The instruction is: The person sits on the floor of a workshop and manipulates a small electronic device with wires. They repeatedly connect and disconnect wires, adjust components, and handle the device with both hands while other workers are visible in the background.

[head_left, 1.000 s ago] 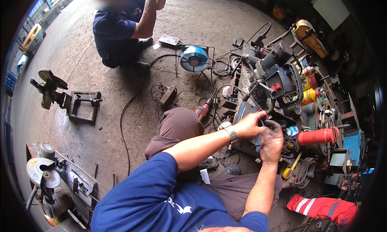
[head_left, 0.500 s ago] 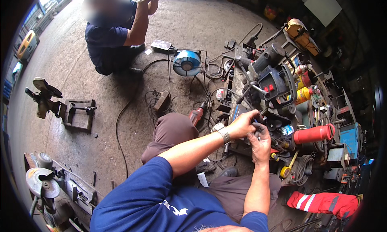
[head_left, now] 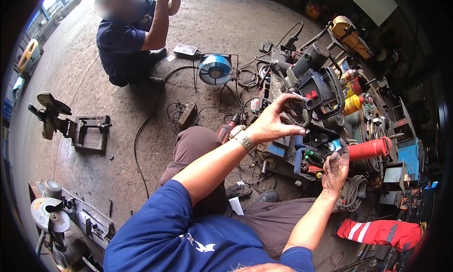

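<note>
My left hand (head_left: 279, 118) is open, thumb and fingers curved wide apart, with nothing visible between them. Its fingertips come up against a dark magnetic drill with red switches (head_left: 312, 95); whether they touch it I cannot tell. Farther right, my right hand (head_left: 336, 172) has its fingers raised and apart, and I see nothing in it. Beside that hand lies a red cylinder (head_left: 368, 149). Between my hands stands a blue tool case (head_left: 298, 161) holding tools with green and red handles. The fingers of both hands look blackened.
A co-worker in dark clothes (head_left: 123, 50) crouches at the far left, arms raised. A blue fan (head_left: 215, 70) stands on the floor among cables. Nearer lies a red power tool (head_left: 227, 130). Yellow bottles (head_left: 353, 104) and a red jacket (head_left: 377, 233) are on the right.
My hands were together over the bench and have parted. The left moved up and left, its fingers spreading; the right moved right toward the red cylinder. The tool case has come into sight.
</note>
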{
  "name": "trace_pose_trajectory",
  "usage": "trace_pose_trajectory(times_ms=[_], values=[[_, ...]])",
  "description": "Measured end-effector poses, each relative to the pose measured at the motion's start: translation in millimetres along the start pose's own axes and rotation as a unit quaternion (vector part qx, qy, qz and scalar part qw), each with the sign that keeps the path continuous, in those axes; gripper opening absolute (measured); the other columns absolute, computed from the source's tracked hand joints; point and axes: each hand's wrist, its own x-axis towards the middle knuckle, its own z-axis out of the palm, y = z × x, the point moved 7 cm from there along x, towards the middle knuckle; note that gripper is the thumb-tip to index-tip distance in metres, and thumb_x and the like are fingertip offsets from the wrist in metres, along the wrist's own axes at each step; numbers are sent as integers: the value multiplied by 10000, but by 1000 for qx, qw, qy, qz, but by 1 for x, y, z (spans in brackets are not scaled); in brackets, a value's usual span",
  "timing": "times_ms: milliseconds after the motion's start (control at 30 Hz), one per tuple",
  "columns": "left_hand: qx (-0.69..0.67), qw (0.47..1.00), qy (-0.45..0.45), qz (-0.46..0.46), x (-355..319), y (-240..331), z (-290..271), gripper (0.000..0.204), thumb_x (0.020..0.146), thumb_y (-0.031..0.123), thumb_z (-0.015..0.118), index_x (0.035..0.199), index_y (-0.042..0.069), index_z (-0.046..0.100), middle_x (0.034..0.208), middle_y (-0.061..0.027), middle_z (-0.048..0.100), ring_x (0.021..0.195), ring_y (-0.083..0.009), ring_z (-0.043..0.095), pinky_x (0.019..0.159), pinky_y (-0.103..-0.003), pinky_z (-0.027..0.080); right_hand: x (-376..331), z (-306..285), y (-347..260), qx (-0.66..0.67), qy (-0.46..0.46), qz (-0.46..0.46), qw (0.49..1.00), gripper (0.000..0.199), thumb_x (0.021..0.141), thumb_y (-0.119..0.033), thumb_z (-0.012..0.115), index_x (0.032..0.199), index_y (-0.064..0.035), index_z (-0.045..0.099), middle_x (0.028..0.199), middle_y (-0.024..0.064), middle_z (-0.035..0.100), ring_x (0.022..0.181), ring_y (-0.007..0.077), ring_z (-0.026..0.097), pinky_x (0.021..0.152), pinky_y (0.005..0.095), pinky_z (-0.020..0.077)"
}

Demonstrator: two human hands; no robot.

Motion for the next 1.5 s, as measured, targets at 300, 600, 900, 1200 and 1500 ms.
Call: trace_pose_trajectory(times_ms=[300, 600, 900, 1200, 1500], values=[[185, 960, -25, 208, -10, 31, 49, 534, 751, 234, 854, 1200, 75, 611, 1141, -89, 609, 1039, -184, 613, 859, -311, 506, 12, 52, 27, -28, -136, -24, 990, 645, 878, -362, 742, 1325, 35, 502, 671, -57, 432, 538, 22, 372, 468, 173, 262], [173, 965, -124, 155, -26, 5, 69, 410, 805, 272, 786, 1106, 34, 639, 1026, -125, 625, 1016, -278, 625, 880, -400, 502, 2, 46, 47, -23, -61, 38, 997, 374, 969, -249, 639, 1233, 4, 560, 707, -68, 474, 542, 8, 383, 458, 172, 298], [41, 996, 39, -72, -2, -28, 8, 277, 919, 229, 710, 1096, 20, 668, 956, -21, 659, 875, -83, 587, 793, -268, 496, -19, 9, 83, -26, 84, 203, 975, 152, 972, -187, 633, 1046, -56, 657, 615, -75, 467, 433, 11, 352, 378, 195, 233], [468, 878, -101, -16, -5, -77, 20, 375, 824, 234, 751, 1127, 43, 639, 1052, -162, 633, 966, -363, 634, 825, -426, 521, 4, -56, -26, -8, 190, 71, 979, 219, 959, -152, 629, 1162, -71, 617, 636, -78, 432, 460, 32, 349, 409, 207, 257], [460, 862, -209, -26, -30, -126, 34, 720, 802, 180, 759, 1438, 90, 434, 1233, -238, 567, 1119, -411, 587, 938, -442, 503, -127, -408, -224, -723, 446, 75, 523, 564, 872, -306, 682, 1320, 11, 553, 1212, 260, 644, 1144, 377, 626, 974, 421, 488]])
